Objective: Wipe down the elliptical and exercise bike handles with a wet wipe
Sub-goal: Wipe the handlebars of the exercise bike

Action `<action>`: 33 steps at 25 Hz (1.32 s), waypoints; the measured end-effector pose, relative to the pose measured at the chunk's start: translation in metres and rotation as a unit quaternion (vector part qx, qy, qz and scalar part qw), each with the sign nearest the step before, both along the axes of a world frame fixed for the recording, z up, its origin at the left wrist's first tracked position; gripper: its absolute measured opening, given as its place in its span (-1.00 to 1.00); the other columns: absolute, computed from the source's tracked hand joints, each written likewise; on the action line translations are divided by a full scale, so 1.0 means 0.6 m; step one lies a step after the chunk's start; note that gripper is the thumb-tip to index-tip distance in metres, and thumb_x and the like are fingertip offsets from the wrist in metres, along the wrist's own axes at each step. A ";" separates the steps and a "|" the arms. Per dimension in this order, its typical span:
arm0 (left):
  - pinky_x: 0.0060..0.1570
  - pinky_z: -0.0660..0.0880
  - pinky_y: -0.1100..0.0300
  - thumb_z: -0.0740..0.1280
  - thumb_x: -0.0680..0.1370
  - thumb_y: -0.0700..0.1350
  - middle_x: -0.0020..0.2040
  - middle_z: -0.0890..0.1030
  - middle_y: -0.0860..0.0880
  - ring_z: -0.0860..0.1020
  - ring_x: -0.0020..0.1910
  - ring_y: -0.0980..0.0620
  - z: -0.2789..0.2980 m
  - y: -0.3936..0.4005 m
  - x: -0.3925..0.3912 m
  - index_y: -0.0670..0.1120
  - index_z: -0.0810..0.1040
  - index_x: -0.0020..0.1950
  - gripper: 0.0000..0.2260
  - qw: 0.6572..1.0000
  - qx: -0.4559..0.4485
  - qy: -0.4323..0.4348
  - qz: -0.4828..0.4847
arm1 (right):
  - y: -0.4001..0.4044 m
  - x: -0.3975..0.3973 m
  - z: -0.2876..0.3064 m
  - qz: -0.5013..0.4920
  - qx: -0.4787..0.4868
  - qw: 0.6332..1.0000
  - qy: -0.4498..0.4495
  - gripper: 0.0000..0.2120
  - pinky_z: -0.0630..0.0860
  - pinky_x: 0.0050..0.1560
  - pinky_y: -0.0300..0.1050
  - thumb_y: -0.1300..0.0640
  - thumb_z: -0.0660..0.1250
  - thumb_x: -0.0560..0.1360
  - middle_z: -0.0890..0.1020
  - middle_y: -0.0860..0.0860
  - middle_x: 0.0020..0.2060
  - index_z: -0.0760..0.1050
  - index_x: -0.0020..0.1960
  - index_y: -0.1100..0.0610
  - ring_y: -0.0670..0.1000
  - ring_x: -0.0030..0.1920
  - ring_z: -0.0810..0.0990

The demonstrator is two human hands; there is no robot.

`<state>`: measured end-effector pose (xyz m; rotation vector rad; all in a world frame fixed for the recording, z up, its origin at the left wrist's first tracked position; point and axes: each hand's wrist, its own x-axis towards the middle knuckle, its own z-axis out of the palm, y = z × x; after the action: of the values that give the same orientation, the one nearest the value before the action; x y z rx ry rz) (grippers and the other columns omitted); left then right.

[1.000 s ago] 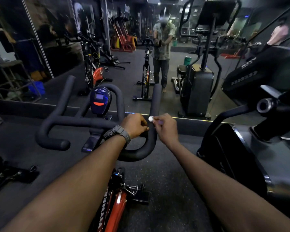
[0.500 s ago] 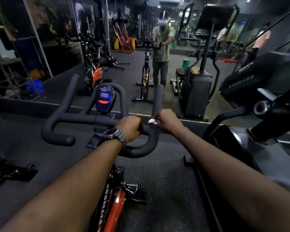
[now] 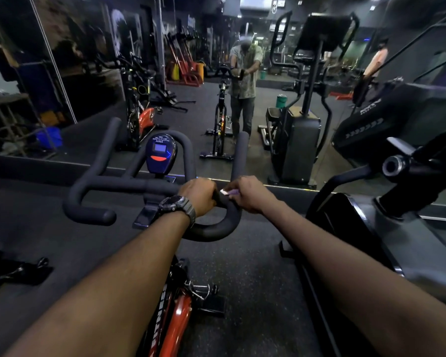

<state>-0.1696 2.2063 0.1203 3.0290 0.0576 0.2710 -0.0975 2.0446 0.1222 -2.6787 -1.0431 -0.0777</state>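
Since a second ago: right hand [image 3: 250,194] slid down from right horn onto bend of bike handlebar [image 3: 216,228], pinching wet wipe [image 3: 225,192], frame centre. Left hand [image 3: 200,195] still curled round bar just beside. Probably mid-wipe; left horn likely untouched. Containers: green cup [image 3: 281,101] upper right, contents unseen.

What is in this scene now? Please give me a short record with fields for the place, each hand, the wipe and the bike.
place: gym floor facing a wall mirror
left hand: grips the bike handlebar, watch on wrist
right hand: pinches the wet wipe at the handlebar's right bend
wet wipe: small, white, mostly hidden
bike console: blue, screen lit
machine at right: dark, untouched
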 end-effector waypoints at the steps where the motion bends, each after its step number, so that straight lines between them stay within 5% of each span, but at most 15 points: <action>1: -0.07 0.52 0.09 0.36 0.49 -0.05 0.07 0.66 -0.08 0.62 0.09 -0.15 -0.001 -0.001 -0.002 0.01 0.63 0.09 -0.80 1.000 0.005 0.000 0.000 | 0.008 -0.002 0.001 -0.011 -0.007 1.000 -0.011 -0.77 0.58 0.04 -0.01 0.12 0.34 0.48 0.69 0.14 -0.01 0.67 0.10 0.05 0.19 0.05 0.63; 6: -0.08 0.56 0.01 0.29 0.50 -0.16 0.04 0.65 -0.08 0.62 0.06 -0.19 -0.004 0.014 -0.018 -0.02 0.61 0.12 -0.77 0.998 -0.009 -0.055 0.010 | 0.064 -0.026 -0.002 -0.048 -0.020 0.998 -0.026 -0.78 0.52 -0.06 0.03 0.13 0.30 0.52 0.61 0.25 -0.01 0.54 0.06 0.26 0.30 0.01 0.60; 9: 0.01 0.56 -0.01 0.32 0.48 -0.18 0.05 0.60 -0.05 0.57 0.09 -0.13 -0.006 0.029 -0.024 -0.06 0.66 0.07 -0.79 0.999 0.021 -0.049 0.001 | 0.035 0.004 0.006 -0.044 -0.043 0.998 -0.008 -0.72 0.54 -0.04 -0.03 -0.04 0.36 0.51 0.67 0.18 -0.03 0.64 0.11 0.10 0.23 0.02 0.63; 18: -0.02 0.56 -0.01 0.36 0.49 -0.12 0.02 0.56 -0.04 0.53 0.06 -0.11 -0.014 0.045 -0.026 -0.06 0.68 0.04 -0.83 0.997 0.023 -0.067 0.015 | 0.035 0.009 0.016 -0.010 -0.044 0.999 -0.006 -0.79 0.58 0.09 -0.04 0.08 0.37 0.51 0.71 0.07 0.01 0.68 0.11 0.00 0.14 0.06 0.65; 23: -0.04 0.55 -0.02 0.34 0.49 -0.20 0.02 0.56 -0.13 0.56 0.06 -0.19 -0.009 0.045 -0.029 -0.17 0.60 0.02 -0.86 0.997 0.025 -0.063 0.030 | 0.101 -0.019 -0.005 -0.006 -0.058 0.997 -0.056 -0.76 0.50 -0.11 -0.05 0.09 0.31 0.51 0.66 0.19 -0.04 0.61 0.09 0.17 0.24 0.01 0.62; 27: -0.03 0.54 -0.02 0.36 0.48 -0.21 0.03 0.53 -0.12 0.57 0.06 -0.19 -0.011 0.059 -0.026 -0.16 0.61 0.00 -0.88 0.998 0.008 -0.058 0.025 | 0.041 0.027 0.024 0.014 -0.078 0.997 -0.009 -0.80 0.56 0.08 -0.10 0.07 0.37 0.51 0.72 0.08 -0.02 0.68 0.10 0.02 0.14 0.07 0.65; 33: -0.03 0.54 -0.11 0.31 0.45 -0.28 -0.01 0.55 -0.18 0.57 0.02 -0.27 -0.009 0.063 -0.027 -0.23 0.57 -0.05 -0.89 0.998 0.002 -0.059 0.022 | 0.116 -0.019 -0.002 0.026 -0.060 0.996 -0.066 -0.78 0.54 -0.03 -0.02 0.10 0.30 0.52 0.67 0.16 -0.05 0.64 0.09 0.09 0.23 0.01 0.63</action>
<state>-0.1856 2.2442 0.1149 3.0120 0.1154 0.4528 -0.1090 2.1144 0.1211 -2.7831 -1.1928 -0.1887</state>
